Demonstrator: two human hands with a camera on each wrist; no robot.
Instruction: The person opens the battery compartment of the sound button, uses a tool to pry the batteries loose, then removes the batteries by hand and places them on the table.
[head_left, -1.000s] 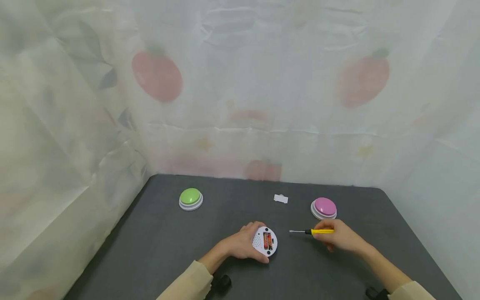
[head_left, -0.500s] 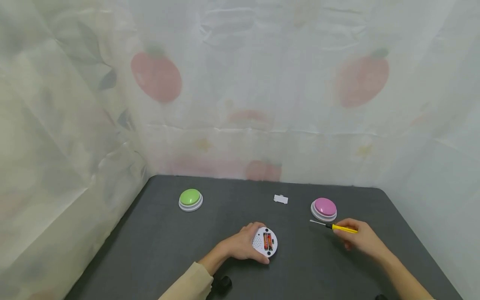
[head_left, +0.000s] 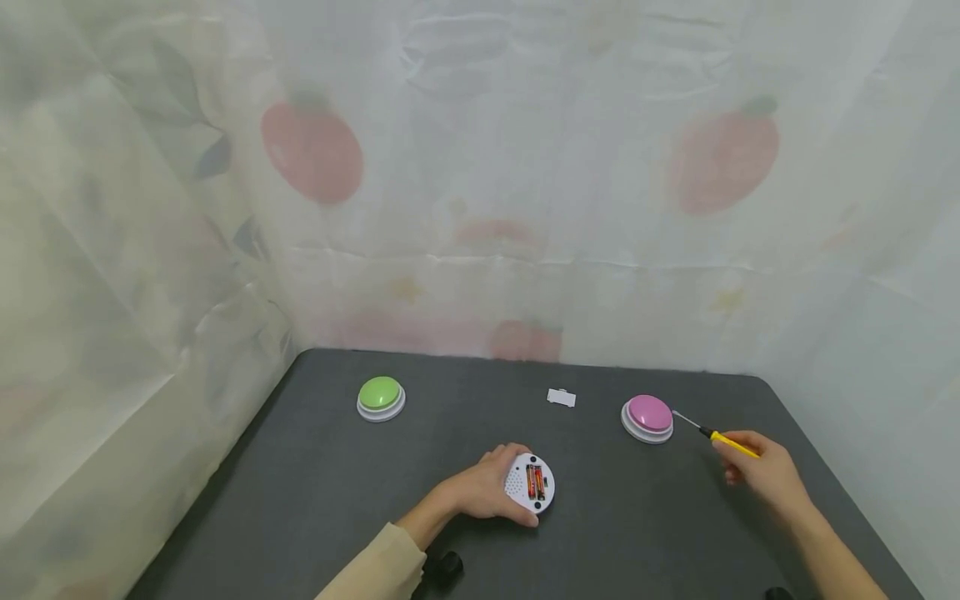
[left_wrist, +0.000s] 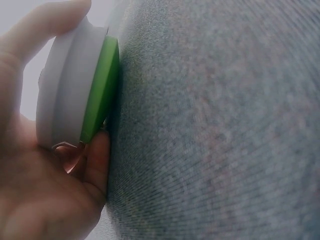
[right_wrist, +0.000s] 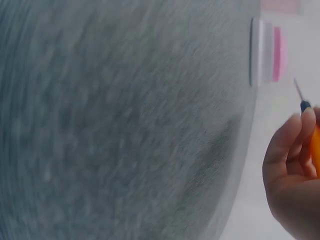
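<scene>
My left hand [head_left: 480, 490] grips a round push button [head_left: 516, 483] by its rim, on the table. Its underside faces up, showing speaker holes and an uncovered compartment with red-and-black batteries [head_left: 536, 483]. In the left wrist view the button's green dome [left_wrist: 102, 90] points down against the cloth, with thumb and fingers around the white base [left_wrist: 70, 95]. My right hand [head_left: 768, 477] pinches the yellow handle of a screwdriver [head_left: 733, 443] above the table at the right. The metal shaft points up-left, its tip near a pink button [head_left: 649, 413]; in the right wrist view the tip appears apart from it.
A small white battery cover [head_left: 561, 397] lies toward the back of the dark table [head_left: 315, 500]. Another green button [head_left: 380, 393] stands at the back left, dome up. Pale printed curtains [head_left: 480, 167] hang behind and at both sides.
The right hand has moved right with the screwdriver, away from the held button and past the front of the pink one. The screwdriver's tip has swung upward. The left hand stays put.
</scene>
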